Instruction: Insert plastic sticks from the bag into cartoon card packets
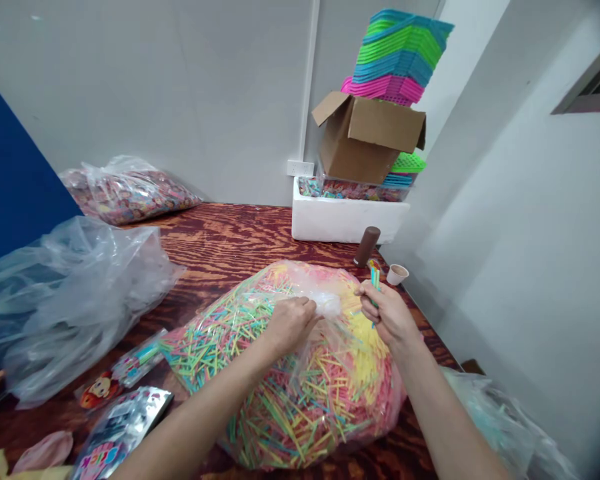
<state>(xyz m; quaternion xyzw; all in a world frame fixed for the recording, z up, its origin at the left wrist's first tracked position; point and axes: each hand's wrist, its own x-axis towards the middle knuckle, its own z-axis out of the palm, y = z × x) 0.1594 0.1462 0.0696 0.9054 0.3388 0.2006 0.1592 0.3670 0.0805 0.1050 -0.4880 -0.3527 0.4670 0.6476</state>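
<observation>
A big clear plastic bag (260,407) full of thin straw-like sticks in pink, yellow, green and blue lies in front of me. My left hand (293,323) is closed on the bag's gathered plastic near its top middle. Over the bag's right side, my right hand (384,312) pinches a few thin colored sticks (375,277), blue, green and pale yellow, which point upward. At lower left are a silver printed pouch (123,427), a small clear packet (140,360) and a cartoon-face piece (99,390).
Crumpled clear plastic (85,287) covers the left of the wood-grain table (230,230). A filled bag (130,190) lies behind it. At the back right, a white foam box (347,220) carries a cardboard box (363,143) and stacked baskets (400,53). A brown bottle (367,247) and paper cup (397,274) stand nearby.
</observation>
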